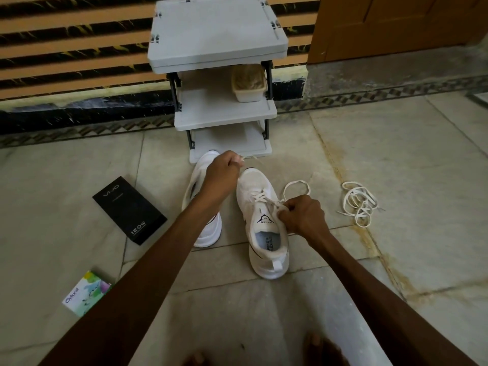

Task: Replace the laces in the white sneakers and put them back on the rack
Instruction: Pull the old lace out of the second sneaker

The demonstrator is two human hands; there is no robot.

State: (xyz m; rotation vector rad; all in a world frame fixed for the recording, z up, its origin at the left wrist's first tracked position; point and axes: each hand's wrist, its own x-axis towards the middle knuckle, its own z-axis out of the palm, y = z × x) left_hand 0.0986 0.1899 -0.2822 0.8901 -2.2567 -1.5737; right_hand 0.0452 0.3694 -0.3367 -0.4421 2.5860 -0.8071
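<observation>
Two white sneakers stand on the floor in front of the grey rack (224,112). The right sneaker (264,233) is partly laced, with its tongue showing a dark logo. My right hand (303,215) is shut on the lace at its upper eyelets, and a loop of lace (295,186) curls beyond it. My left hand (224,175) is raised above the shoes, pinching the other lace end taut. The left sneaker (203,228) lies partly hidden under my left forearm. A loose bundle of white laces (359,204) lies on the floor to the right.
A black phone box (129,210) and a small colourful box (87,291) lie on the tiles at left. A beige tub (249,83) sits on the rack's middle shelf. A striped wall is behind, a wooden door at upper right.
</observation>
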